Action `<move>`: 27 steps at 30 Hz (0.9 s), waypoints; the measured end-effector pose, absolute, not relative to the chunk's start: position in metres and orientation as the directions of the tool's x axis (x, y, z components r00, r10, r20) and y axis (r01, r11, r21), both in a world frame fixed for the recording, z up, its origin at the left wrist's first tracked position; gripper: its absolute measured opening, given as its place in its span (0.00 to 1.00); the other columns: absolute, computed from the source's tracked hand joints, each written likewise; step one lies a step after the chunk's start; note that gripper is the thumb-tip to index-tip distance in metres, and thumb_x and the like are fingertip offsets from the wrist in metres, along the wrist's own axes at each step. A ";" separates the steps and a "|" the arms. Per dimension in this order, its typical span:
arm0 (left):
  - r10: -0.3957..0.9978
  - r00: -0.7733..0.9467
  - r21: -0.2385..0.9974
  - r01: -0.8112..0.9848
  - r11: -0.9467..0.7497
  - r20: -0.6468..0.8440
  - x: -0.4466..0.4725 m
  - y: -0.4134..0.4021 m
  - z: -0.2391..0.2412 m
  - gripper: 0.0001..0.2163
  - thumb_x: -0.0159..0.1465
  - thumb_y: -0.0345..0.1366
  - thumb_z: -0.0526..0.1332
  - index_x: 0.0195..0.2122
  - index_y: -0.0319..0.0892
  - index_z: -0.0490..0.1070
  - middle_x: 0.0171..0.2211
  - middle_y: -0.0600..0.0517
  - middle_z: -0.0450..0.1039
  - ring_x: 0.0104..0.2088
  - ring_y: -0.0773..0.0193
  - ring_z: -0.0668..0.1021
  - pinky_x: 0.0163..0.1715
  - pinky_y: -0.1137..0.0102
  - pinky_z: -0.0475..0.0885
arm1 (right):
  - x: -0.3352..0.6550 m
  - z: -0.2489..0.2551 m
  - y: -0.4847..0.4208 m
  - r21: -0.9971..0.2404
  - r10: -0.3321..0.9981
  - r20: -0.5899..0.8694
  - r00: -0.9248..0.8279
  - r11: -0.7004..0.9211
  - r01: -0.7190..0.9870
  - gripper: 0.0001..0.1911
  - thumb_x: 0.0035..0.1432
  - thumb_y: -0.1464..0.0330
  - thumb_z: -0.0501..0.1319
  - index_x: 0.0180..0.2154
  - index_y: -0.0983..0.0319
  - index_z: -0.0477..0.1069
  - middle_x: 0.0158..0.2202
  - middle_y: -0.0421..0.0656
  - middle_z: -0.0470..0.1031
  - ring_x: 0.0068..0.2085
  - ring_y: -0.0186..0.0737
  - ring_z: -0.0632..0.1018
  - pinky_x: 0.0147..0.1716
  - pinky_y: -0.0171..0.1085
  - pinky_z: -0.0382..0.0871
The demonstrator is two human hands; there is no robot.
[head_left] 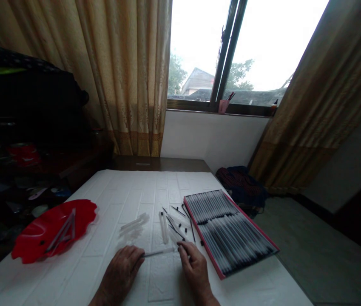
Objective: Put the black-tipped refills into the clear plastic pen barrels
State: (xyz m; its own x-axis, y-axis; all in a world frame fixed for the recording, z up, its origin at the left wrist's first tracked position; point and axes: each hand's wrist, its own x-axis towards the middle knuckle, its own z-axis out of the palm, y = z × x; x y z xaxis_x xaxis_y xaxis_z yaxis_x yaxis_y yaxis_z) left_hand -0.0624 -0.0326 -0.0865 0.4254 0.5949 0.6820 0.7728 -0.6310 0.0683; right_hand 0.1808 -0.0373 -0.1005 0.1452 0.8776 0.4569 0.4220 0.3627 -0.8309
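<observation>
My left hand [121, 272] is closed around one end of a pen [159, 253], a clear barrel with a dark refill inside, held low over the white table [119, 191]. At the pen's other end my right hand [196, 267] pinches with thumb and forefinger, a small black bit showing at the fingertips, seemingly a plug. Beyond the hands lie loose clear pen barrels [135, 223], dark refills [178, 211] and small black plugs [186, 230]. Just right of them, a shallow red-edged box [215, 263] holds two rows of pens.
A wavy-rimmed red plate [29, 244] with a few clear barrels stands at the table's left edge. Dark shelving with clutter [24, 157] is at the left. Behind the table are curtains [129, 76] and a window; dark cloth [240, 182] lies beyond the right corner.
</observation>
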 end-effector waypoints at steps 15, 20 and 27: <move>0.614 0.436 0.067 0.779 -0.624 0.658 -0.063 -0.032 -0.090 0.11 0.69 0.42 0.48 0.40 0.47 0.69 0.32 0.54 0.76 0.33 0.64 0.78 0.35 0.68 0.75 | 0.176 -0.097 -0.040 -0.817 0.881 0.464 0.093 0.385 0.429 0.10 0.58 0.64 0.57 0.31 0.60 0.75 0.27 0.43 0.79 0.29 0.39 0.79 0.28 0.32 0.69; 0.609 0.411 0.042 0.806 -0.590 0.678 -0.065 -0.031 -0.090 0.13 0.69 0.42 0.47 0.40 0.46 0.69 0.32 0.54 0.77 0.34 0.64 0.79 0.37 0.68 0.74 | 0.185 -0.105 -0.035 -0.948 0.859 0.302 0.414 0.227 0.221 0.15 0.61 0.58 0.53 0.36 0.62 0.69 0.21 0.40 0.76 0.19 0.35 0.73 0.21 0.32 0.68; 0.593 0.237 0.061 0.898 -0.437 0.769 -0.073 -0.025 -0.099 0.14 0.69 0.43 0.47 0.41 0.44 0.68 0.34 0.51 0.77 0.34 0.63 0.79 0.36 0.67 0.74 | 0.193 -0.101 -0.030 -0.976 0.775 0.167 0.610 0.218 -0.010 0.18 0.58 0.53 0.55 0.37 0.62 0.65 0.25 0.44 0.78 0.20 0.35 0.74 0.17 0.31 0.65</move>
